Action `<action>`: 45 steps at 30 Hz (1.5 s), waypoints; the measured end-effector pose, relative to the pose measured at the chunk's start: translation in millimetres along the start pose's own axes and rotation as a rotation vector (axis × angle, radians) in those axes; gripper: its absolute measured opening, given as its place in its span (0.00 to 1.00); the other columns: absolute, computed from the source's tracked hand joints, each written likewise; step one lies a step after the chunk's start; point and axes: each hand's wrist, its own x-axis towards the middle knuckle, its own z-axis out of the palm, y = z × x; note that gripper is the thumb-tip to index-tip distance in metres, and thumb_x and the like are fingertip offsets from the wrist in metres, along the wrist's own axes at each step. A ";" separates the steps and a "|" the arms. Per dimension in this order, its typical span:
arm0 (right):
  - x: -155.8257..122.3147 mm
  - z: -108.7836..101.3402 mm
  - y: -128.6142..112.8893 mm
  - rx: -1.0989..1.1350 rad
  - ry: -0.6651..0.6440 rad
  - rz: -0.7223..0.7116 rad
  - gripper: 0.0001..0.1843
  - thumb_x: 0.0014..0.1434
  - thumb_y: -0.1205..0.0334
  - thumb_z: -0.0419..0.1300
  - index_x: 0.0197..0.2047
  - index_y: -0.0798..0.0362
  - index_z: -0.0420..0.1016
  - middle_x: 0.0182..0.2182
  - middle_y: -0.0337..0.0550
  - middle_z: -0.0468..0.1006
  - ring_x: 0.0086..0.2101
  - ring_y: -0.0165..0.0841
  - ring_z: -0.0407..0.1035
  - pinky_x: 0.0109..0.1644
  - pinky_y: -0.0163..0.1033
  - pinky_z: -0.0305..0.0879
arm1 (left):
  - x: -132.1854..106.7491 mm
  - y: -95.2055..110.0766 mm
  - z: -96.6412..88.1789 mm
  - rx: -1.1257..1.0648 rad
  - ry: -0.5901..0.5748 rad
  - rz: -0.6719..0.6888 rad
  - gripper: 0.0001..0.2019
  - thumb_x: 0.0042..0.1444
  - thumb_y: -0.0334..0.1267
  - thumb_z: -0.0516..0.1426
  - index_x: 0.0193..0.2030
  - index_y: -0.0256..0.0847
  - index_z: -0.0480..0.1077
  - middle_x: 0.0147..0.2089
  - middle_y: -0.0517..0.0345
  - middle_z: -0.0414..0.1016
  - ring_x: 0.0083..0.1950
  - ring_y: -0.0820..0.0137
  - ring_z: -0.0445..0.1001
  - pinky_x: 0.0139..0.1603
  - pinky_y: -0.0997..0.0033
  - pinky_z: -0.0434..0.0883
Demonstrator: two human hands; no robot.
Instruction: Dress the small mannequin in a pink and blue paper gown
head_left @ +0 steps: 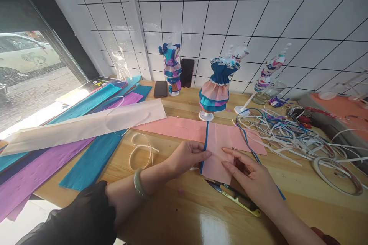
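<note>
A small piece of pink crepe paper (218,149) lies on the wooden table (178,214), with a thin blue strip (204,145) running down its left edge. My left hand (186,157) pinches the paper's left edge at the blue strip, fingers closed. My right hand (253,178) presses the paper's lower right part with its fingers closed on it. A longer pink crepe sheet (178,127) lies just behind. Yellow-handled snips (238,199) lie on the table under my right wrist.
Long strips of white (86,126), purple (43,168) and teal (92,157) crepe paper cover the left side. Three small mannequins in paper dresses (217,84) stand at the back by two phones (160,89). A tangle of white and blue tape backing (287,134) lies right.
</note>
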 end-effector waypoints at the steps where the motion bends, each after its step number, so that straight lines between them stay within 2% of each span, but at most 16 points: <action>1: 0.0 -0.8 -0.5 0.009 0.015 -0.012 0.24 0.53 0.48 0.61 0.50 0.52 0.77 0.40 0.46 0.81 0.40 0.39 0.74 0.40 0.39 0.71 | 0.8 1.0 -0.8 -0.007 0.011 0.007 0.25 0.36 0.55 0.69 0.29 0.34 0.71 0.25 0.60 0.73 0.25 0.77 0.68 0.28 0.75 0.63; 3: -1.0 -4.9 -2.1 -0.009 0.052 -0.037 0.22 0.54 0.47 0.60 0.48 0.51 0.76 0.34 0.43 0.79 0.35 0.36 0.73 0.39 0.39 0.71 | 3.6 2.6 -4.7 -0.004 0.052 0.055 0.25 0.36 0.55 0.69 0.30 0.34 0.72 0.25 0.60 0.73 0.25 0.77 0.68 0.28 0.75 0.63; 5: -3.2 -12.0 -4.1 -0.127 0.008 -0.053 0.17 0.55 0.47 0.60 0.41 0.49 0.75 0.29 0.40 0.76 0.31 0.34 0.71 0.35 0.37 0.69 | 7.6 3.8 -10.8 0.012 0.106 0.132 0.24 0.38 0.54 0.69 0.31 0.34 0.72 0.26 0.61 0.73 0.26 0.78 0.67 0.28 0.77 0.62; 7: -6.5 -20.2 -5.2 -0.326 -0.186 -0.051 0.13 0.55 0.47 0.61 0.32 0.48 0.71 0.25 0.37 0.73 0.26 0.33 0.68 0.29 0.36 0.64 | 11.5 4.8 -17.1 0.015 0.150 0.189 0.22 0.42 0.53 0.67 0.31 0.35 0.71 0.24 0.63 0.72 0.24 0.79 0.66 0.26 0.78 0.59; 9: -10.1 -26.7 -5.0 -0.483 -0.389 -0.042 0.12 0.53 0.50 0.63 0.28 0.48 0.68 0.23 0.35 0.72 0.25 0.32 0.66 0.27 0.36 0.60 | 14.0 6.1 -21.5 0.021 0.184 0.219 0.19 0.45 0.51 0.65 0.29 0.36 0.68 0.22 0.65 0.69 0.22 0.80 0.63 0.24 0.78 0.55; 11: -13.4 -29.9 -4.0 -0.592 -0.489 -0.038 0.11 0.51 0.54 0.64 0.27 0.48 0.67 0.24 0.35 0.73 0.26 0.33 0.66 0.29 0.36 0.58 | 14.6 7.7 -23.2 0.015 0.219 0.235 0.18 0.47 0.49 0.65 0.29 0.36 0.67 0.21 0.66 0.67 0.21 0.81 0.61 0.23 0.79 0.54; 13: -15.9 -30.4 -3.6 -0.673 -0.522 -0.022 0.09 0.51 0.56 0.64 0.28 0.48 0.68 0.26 0.36 0.75 0.28 0.34 0.68 0.32 0.37 0.57 | 13.9 8.9 -22.8 -0.011 0.233 0.229 0.17 0.47 0.48 0.65 0.31 0.37 0.68 0.23 0.65 0.69 0.23 0.79 0.64 0.24 0.79 0.57; 16: -18.1 -28.6 -5.2 -0.704 -0.614 0.027 0.09 0.52 0.56 0.62 0.28 0.48 0.66 0.27 0.37 0.76 0.29 0.36 0.68 0.32 0.38 0.56 | 12.5 9.6 -21.2 -0.063 0.192 0.183 0.19 0.44 0.46 0.66 0.38 0.37 0.69 0.30 0.60 0.73 0.29 0.74 0.71 0.27 0.77 0.64; 19: -18.9 -26.7 -7.0 -0.672 -0.685 0.039 0.10 0.51 0.58 0.62 0.27 0.49 0.63 0.27 0.36 0.75 0.30 0.35 0.67 0.33 0.37 0.56 | 11.9 9.3 -20.5 -0.074 0.163 0.139 0.20 0.42 0.44 0.66 0.39 0.35 0.70 0.34 0.54 0.75 0.32 0.71 0.73 0.30 0.72 0.70; 22: -18.4 -25.8 -5.6 -0.629 -0.681 -0.016 0.08 0.52 0.61 0.61 0.27 0.49 0.64 0.29 0.37 0.76 0.32 0.35 0.69 0.36 0.37 0.58 | 11.9 9.0 -20.8 -0.074 0.150 0.124 0.19 0.40 0.43 0.67 0.37 0.33 0.72 0.37 0.51 0.75 0.35 0.69 0.74 0.32 0.71 0.71; 26: -15.0 -26.3 -2.0 -0.530 -0.686 -0.043 0.03 0.55 0.60 0.60 0.31 0.49 0.72 0.32 0.39 0.79 0.35 0.36 0.71 0.38 0.37 0.62 | 11.8 8.5 -21.2 -0.095 0.121 0.145 0.22 0.39 0.42 0.69 0.40 0.34 0.73 0.36 0.52 0.75 0.36 0.69 0.74 0.32 0.73 0.69; 33: -16.0 -31.4 -9.3 -0.250 -0.667 -0.053 0.08 0.56 0.53 0.62 0.34 0.44 0.81 0.38 0.41 0.82 0.40 0.41 0.74 0.41 0.37 0.68 | 7.5 8.8 -18.1 -0.188 0.010 0.118 0.21 0.37 0.41 0.71 0.38 0.34 0.76 0.38 0.50 0.79 0.39 0.69 0.75 0.40 0.70 0.70; 38: -15.7 -34.3 -18.3 -0.075 -0.664 -0.034 0.14 0.56 0.48 0.62 0.27 0.47 0.79 0.28 0.40 0.78 0.30 0.35 0.72 0.34 0.34 0.68 | 6.4 6.3 -18.8 -0.205 -0.044 0.106 0.21 0.37 0.41 0.72 0.39 0.34 0.77 0.38 0.50 0.78 0.39 0.68 0.75 0.41 0.70 0.71; 42: -6.4 -37.0 -12.2 0.044 -0.592 0.059 0.16 0.58 0.45 0.59 0.31 0.46 0.80 0.34 0.44 0.79 0.34 0.39 0.72 0.37 0.37 0.69 | 7.8 4.3 -21.5 -0.170 -0.081 0.142 0.17 0.39 0.41 0.71 0.35 0.34 0.78 0.37 0.52 0.78 0.38 0.70 0.74 0.41 0.72 0.69; 45: -2.3 -35.2 -2.6 0.193 -0.479 0.118 0.19 0.57 0.41 0.58 0.36 0.47 0.79 0.28 0.44 0.75 0.29 0.37 0.69 0.33 0.39 0.67 | 8.3 3.4 -22.6 -0.142 -0.117 0.163 0.16 0.41 0.41 0.69 0.36 0.33 0.78 0.38 0.51 0.78 0.39 0.68 0.75 0.42 0.71 0.69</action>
